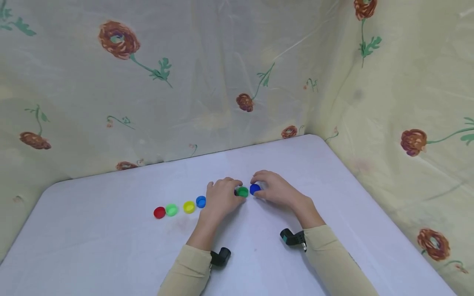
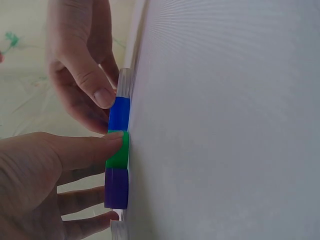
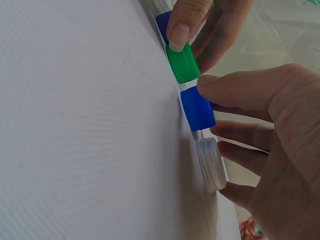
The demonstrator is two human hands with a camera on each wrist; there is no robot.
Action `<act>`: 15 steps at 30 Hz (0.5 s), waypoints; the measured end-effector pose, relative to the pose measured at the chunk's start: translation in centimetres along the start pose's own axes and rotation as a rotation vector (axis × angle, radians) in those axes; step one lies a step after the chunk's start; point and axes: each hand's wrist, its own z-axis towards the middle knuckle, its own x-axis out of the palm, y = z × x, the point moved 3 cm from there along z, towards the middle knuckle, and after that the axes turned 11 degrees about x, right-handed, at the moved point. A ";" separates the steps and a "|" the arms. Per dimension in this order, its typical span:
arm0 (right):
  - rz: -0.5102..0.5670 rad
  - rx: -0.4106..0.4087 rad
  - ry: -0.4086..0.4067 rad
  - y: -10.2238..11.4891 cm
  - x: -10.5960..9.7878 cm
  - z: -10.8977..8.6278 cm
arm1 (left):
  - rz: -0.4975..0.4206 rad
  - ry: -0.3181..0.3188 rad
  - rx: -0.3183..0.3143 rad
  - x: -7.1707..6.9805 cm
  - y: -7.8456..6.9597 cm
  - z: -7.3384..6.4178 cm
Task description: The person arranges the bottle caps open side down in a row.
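Note:
My left hand (image 1: 223, 196) pinches a dark green bottle cap (image 1: 242, 192), its thumb on the near side. A purple cap (image 2: 116, 187) touches the green one, mostly hidden by the left hand in the head view. To the right, my right hand (image 1: 277, 190) holds a dark blue cap (image 1: 254, 189) between thumb and fingers. A small gap parts the blue and green caps in the right wrist view. Beside the blue cap, under the right fingers, stands a clear cap (image 3: 211, 165). All these caps rest on the white table.
Left of the hands, a red cap (image 1: 159, 212), a light green cap (image 1: 172, 209), a yellow cap (image 1: 189, 206) and a lighter blue cap (image 1: 200, 201) lie in a row. Flowered sheeting (image 1: 207, 82) rises behind the white tabletop (image 1: 96, 238) and along its right side.

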 end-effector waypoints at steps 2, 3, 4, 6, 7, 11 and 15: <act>-0.008 0.006 0.003 0.1 0.1 0.1 | 0.003 -0.003 -0.001 -0.1 0.1 -0.1; -0.008 0.009 0.006 0.2 0.2 0.1 | 0.004 -0.004 -0.001 -0.1 0.1 -0.1; -0.008 0.011 0.008 0.3 0.3 0.1 | 0.005 -0.004 -0.001 -0.1 0.2 -0.2; -0.004 0.015 0.014 0.4 0.4 0.2 | 0.002 -0.005 -0.002 -0.1 0.3 -0.2; -0.003 0.016 0.016 0.5 0.5 0.2 | 0.000 -0.006 -0.002 -0.1 0.3 -0.3; 0.001 0.017 0.020 0.8 0.7 0.2 | -0.010 -0.011 -0.006 -0.2 0.4 -0.5; 0.005 0.009 0.016 1.1 0.9 0.2 | -0.006 -0.016 -0.011 -0.2 0.6 -0.7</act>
